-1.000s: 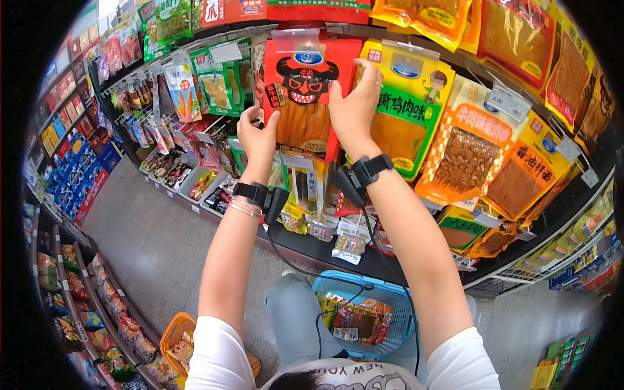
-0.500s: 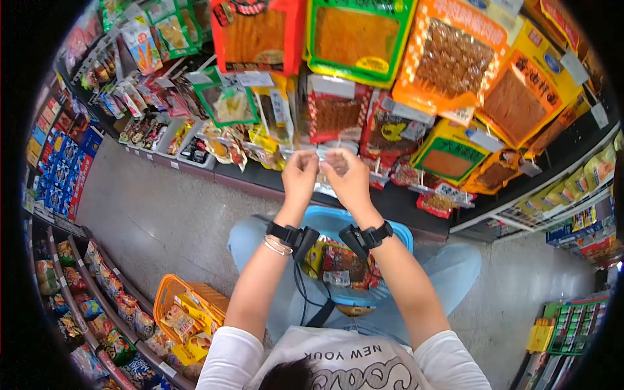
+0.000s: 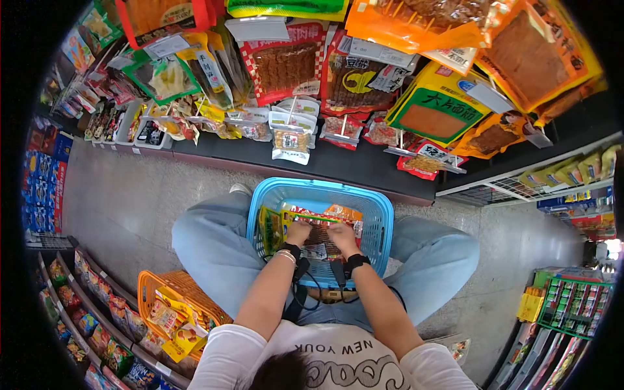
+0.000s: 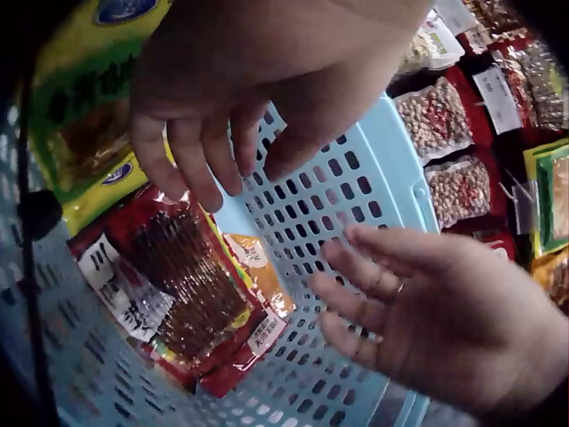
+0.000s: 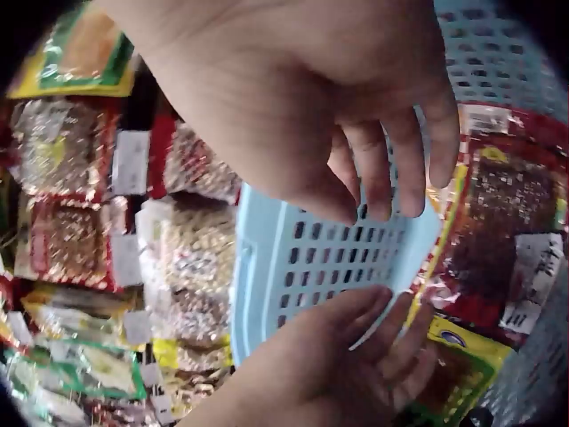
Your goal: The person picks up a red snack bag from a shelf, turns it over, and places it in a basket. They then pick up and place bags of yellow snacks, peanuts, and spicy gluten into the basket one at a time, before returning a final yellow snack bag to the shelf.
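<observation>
Both hands are down inside a blue shopping basket (image 3: 259, 195) between the person's knees. My left hand (image 4: 258, 89) hangs over the packets with its fingers loosely bent and nothing gripped. Its fingertips overlap the upper edge of a red snack packet (image 4: 191, 285) with brown strips showing through its window. To the right, my right hand (image 4: 444, 311) has relaxed, spread fingers and holds nothing. A yellow-and-green packet (image 4: 84, 133) lies beside the red one. An orange packet (image 4: 267, 267) sticks out partly from under it.
Ahead runs a dark shelf edge (image 3: 364, 175) with hanging snack packets above it, such as a green-and-yellow packet (image 3: 429, 120). An orange basket (image 3: 156, 286) with yellow packets stands at the left. Cables (image 3: 296, 296) trail from the wrist cameras near the blue basket.
Both hands came down from the red devil-faced packet on the rack, passed before the lower shelf, and entered the blue basket. The head view tilted down; that packet stays hanging on the rack.
</observation>
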Demonstrator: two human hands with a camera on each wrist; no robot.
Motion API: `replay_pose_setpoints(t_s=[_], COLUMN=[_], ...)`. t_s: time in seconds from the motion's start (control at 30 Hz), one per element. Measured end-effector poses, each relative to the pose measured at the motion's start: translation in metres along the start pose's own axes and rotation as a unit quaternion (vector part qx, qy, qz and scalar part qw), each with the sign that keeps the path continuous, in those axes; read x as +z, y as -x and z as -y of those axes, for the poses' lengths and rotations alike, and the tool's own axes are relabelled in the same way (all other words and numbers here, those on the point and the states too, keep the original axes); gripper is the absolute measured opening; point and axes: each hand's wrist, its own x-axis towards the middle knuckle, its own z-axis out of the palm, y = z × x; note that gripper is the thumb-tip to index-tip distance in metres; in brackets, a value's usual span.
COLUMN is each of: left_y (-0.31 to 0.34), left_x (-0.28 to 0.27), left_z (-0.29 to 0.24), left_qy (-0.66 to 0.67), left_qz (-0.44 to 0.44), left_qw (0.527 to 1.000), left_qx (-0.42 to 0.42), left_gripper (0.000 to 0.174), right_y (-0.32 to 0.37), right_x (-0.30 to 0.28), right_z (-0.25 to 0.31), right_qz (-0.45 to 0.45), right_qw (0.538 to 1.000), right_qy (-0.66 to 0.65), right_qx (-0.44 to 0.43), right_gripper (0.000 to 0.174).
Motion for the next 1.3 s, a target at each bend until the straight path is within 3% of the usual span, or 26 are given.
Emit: replay_pose_setpoints(t_s=[0.03,0.07,0.17,0.2,0.3,0.43,0.57,0.67,0.77,0.8,0.9,0.93,1.03,1.07,1.2,1.3], left_y=[0.002,-0.020,-0.011,-0.014,-0.025,-0.051,-0.050,-0.069,-0.093,-0.079,-0.066,-0.058,-0.053,-0.051,-0.037,-0.021], left_x=[-0.002,0.003,0.013,0.015,0.026,0.030,0.028,0.040,0.056,0.049,0.037,0.033,0.028,0.027,0.014,0.000], left_z=[-0.007,0.020,0.033,0.033,0.031,0.051,0.046,0.082,0.127,0.108,0.079,0.070,0.048,0.044,-0.007,-0.052], left_qy=[0.000,-0.105,-0.129,-0.129,-0.109,-0.077,-0.123,-0.071,-0.076,-0.133,-0.103,-0.089,-0.145,-0.131,-0.029,-0.034], left_qz=[-0.020,0.027,-0.036,-0.001,-0.028,0.002,-0.071,-0.041,0.019,-0.034,0.001,-0.008,0.004,0.011,0.077,0.113], left_qw=[1.000,0.994,0.991,0.990,0.994,0.996,0.984,0.987,0.987,0.986,0.992,0.996,0.989,0.990,0.982,0.966], left_qx=[-0.020,-0.026,-0.017,-0.054,-0.009,-0.043,-0.103,-0.138,-0.141,-0.096,-0.072,-0.018,-0.016,0.059,0.172,0.229], left_gripper=[0.027,0.034,0.031,0.041,0.048,0.057,0.077,0.083,0.088,0.069,0.046,0.041,0.043,0.039,0.028,0.025], right_y=[0.003,0.010,0.006,0.006,0.006,0.007,0.005,0.009,0.008,0.009,0.008,0.007,0.001,0.000,-0.002,-0.017], right_x=[-0.004,-0.014,-0.023,-0.025,-0.034,-0.042,-0.044,-0.048,-0.046,-0.047,-0.047,-0.047,-0.048,-0.048,-0.050,-0.033], right_z=[0.012,0.023,0.007,0.007,0.011,0.009,-0.011,0.005,-0.011,-0.009,0.000,-0.001,-0.001,0.000,0.007,-0.039], right_qz=[0.012,0.058,0.101,0.086,0.050,0.030,0.026,0.001,-0.001,-0.003,-0.002,0.001,0.008,0.011,-0.007,-0.040], right_qw=[0.999,0.980,0.916,0.906,0.881,0.874,0.865,0.848,0.845,0.846,0.848,0.847,0.859,0.864,0.912,0.962], right_qy=[-0.008,-0.073,-0.229,-0.251,-0.300,-0.312,-0.306,-0.315,-0.322,-0.321,-0.324,-0.327,-0.321,-0.316,-0.265,-0.246], right_qx=[0.044,0.176,0.313,0.330,0.361,0.371,0.396,0.426,0.427,0.425,0.420,0.418,0.400,0.391,0.313,0.115], right_gripper=[0.019,0.026,0.025,0.028,0.034,0.038,0.034,0.038,0.035,0.035,0.033,0.033,0.031,0.031,0.031,0.038])
